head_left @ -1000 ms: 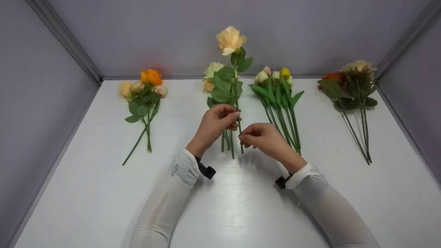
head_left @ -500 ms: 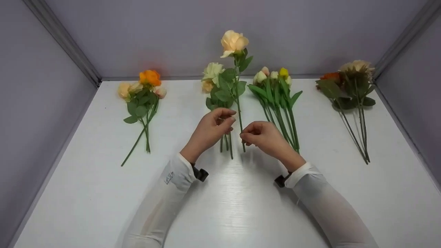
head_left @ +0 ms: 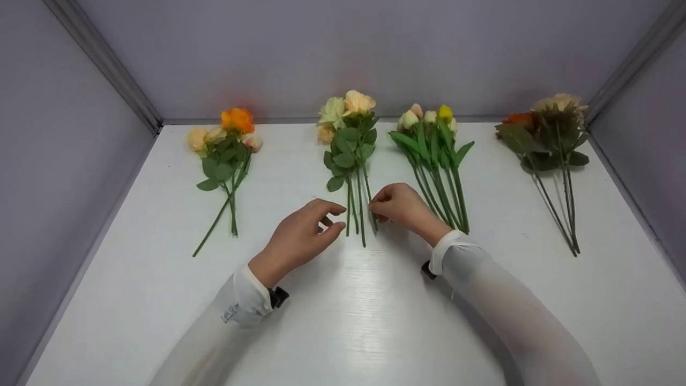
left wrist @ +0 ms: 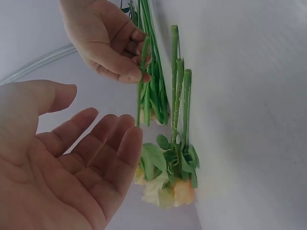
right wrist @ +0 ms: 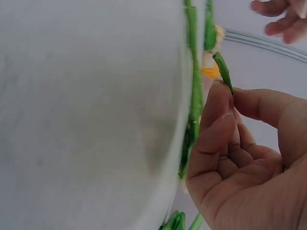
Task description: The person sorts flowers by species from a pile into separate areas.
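A peach rose (head_left: 359, 102) leans over the middle bunch of pale roses (head_left: 332, 111), its bloom beside theirs. My right hand (head_left: 403, 208) pinches the rose's green stem (right wrist: 222, 69) near its lower end, between thumb and fingertips. To the left of the bunch's stems is my left hand (head_left: 303, 236), holding nothing, its thumb and fingers spread apart. In the left wrist view the palm and fingers (left wrist: 81, 163) show in front of the bunch, and the other hand grips the stem above them.
A bunch with an orange flower (head_left: 237, 120) lies at the left. Tulips (head_left: 429, 139) lie just right of my right hand. Darker flowers (head_left: 557, 128) lie at the far right. Grey walls (head_left: 343, 48) stand around the white table (head_left: 364, 332).
My left hand has released the rose stem and moved down and left. The rose has been lowered by my right hand, its bloom dropping to the level of the middle bunch.
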{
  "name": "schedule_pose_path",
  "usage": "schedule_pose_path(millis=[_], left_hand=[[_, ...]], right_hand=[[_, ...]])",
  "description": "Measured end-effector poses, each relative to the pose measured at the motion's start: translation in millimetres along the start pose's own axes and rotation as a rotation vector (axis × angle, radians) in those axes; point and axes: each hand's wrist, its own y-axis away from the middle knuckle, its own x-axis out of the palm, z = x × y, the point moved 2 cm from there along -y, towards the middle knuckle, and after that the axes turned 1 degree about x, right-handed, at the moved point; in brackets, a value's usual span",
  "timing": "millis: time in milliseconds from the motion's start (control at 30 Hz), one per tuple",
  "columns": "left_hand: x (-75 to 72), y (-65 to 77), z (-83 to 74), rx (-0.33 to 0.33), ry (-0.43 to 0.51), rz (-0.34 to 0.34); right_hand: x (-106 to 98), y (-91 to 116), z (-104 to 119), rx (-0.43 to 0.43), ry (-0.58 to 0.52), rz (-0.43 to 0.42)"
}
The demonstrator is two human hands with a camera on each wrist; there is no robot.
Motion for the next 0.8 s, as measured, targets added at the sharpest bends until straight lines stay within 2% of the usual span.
schedule_pose_path(millis=[133, 333, 533, 800], left_hand=[[3.0, 3.2, 0.5, 0.006, -0.002, 0.019], [4.4, 3.4, 3.4, 0.001, -0.04, 0.002], [6.9, 0.9, 3.0, -0.003, -0.034, 0.009], [7.4, -0.8, 1.1, -0.012, -0.025, 0.03]], right_hand=[[8, -5, 2, -0.002, 0.085, -0.012], [13, -9, 9, -0.015, 0.18, -0.032], [13, -12, 10, -0.014, 0.215, -0.041], [17, -12, 13, -0.012, 0.207, -0.007]])
